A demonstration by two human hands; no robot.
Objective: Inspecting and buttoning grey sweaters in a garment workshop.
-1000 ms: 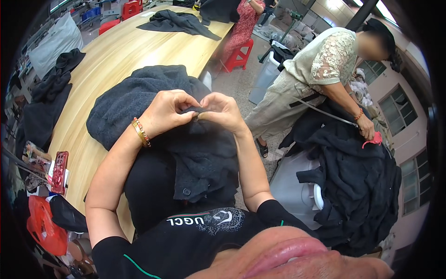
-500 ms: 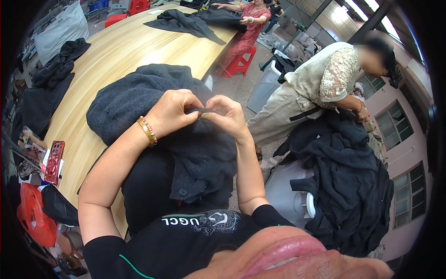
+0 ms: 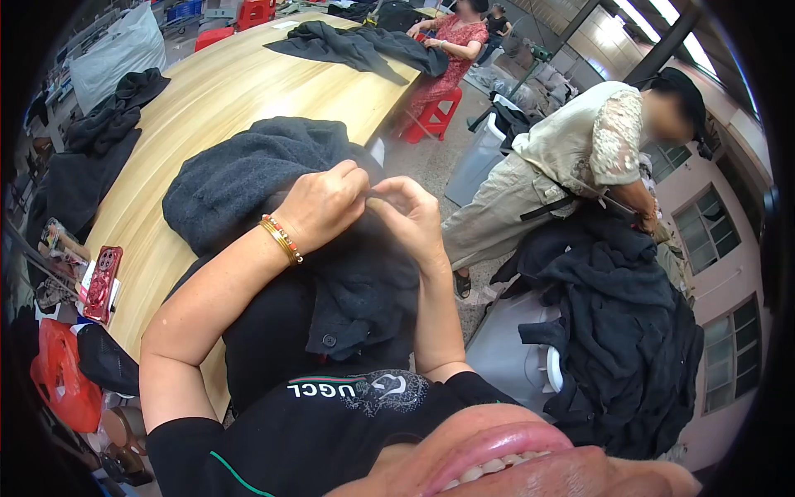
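A dark grey woolly garment (image 3: 248, 170) is heaped on the table's near edge and hangs down over my lap. One dark button shows on its lower part. My left hand (image 3: 327, 207) is closed, its fingertips pinching the garment's edge. Close beside it, my right hand (image 3: 410, 222) pinches the same edge between thumb and curled fingers. The fingertips of both hands nearly meet, and whatever small thing may lie between them is hidden.
The garment rests on a pale wooden table (image 3: 224, 83), with more dark garments (image 3: 348, 45) at its far end. A red-cased phone (image 3: 103, 283) lies at the left edge. On my right, dark clothes (image 3: 621, 323) overflow a grey bin (image 3: 509, 331), where a co-worker (image 3: 571, 141) bends over.
My left hand has turned and shifted slightly right, closer to the right hand. The right hand's fingers have curled more. At the far end, the seated person has drawn their arms in.
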